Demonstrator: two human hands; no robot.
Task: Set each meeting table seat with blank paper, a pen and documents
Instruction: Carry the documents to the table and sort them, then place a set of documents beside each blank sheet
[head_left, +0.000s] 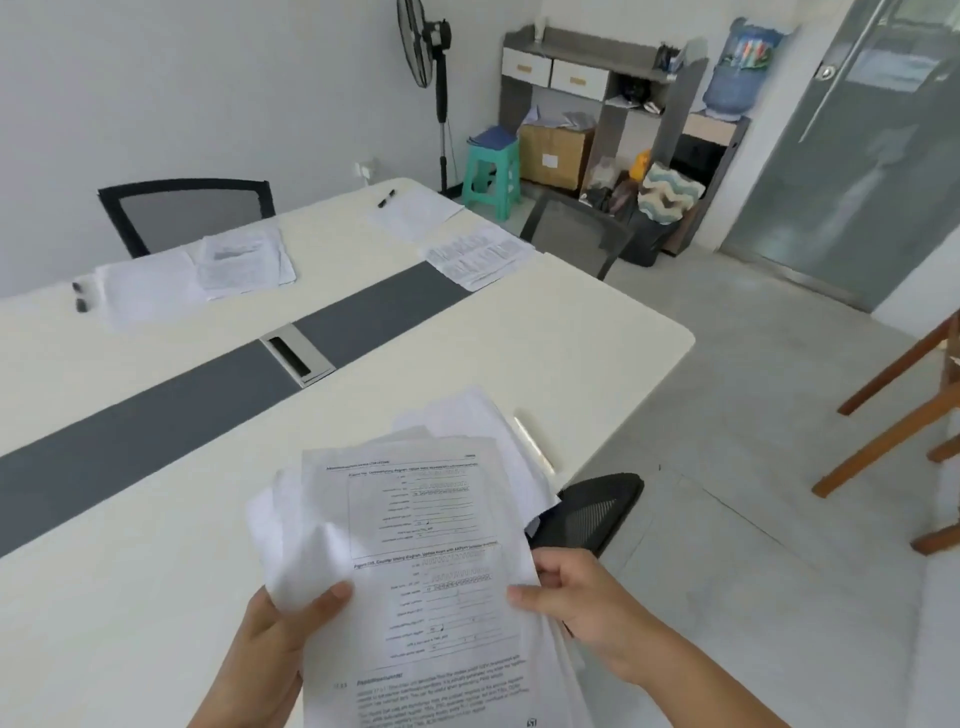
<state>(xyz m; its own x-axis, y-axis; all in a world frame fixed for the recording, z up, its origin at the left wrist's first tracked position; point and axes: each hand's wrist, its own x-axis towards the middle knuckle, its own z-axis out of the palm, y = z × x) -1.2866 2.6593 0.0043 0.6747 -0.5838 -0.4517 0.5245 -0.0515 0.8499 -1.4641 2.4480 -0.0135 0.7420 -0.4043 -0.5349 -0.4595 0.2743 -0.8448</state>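
Head view:
- Sheaf of documents (441, 571) at lower centre of frame, held above near edge of worktop (130, 597).
- Left hand (270, 644) pinches sheaf's left edge, thumb on top.
- Right hand (582, 608) fingers (524, 595) pinch right edge.
- Upper left: blank sheet (148, 293) overlapped by printed pages (244, 262).
- Upper centre: pen (386, 198) lies on blank paper (415, 213), printed set (478, 257) just beside.
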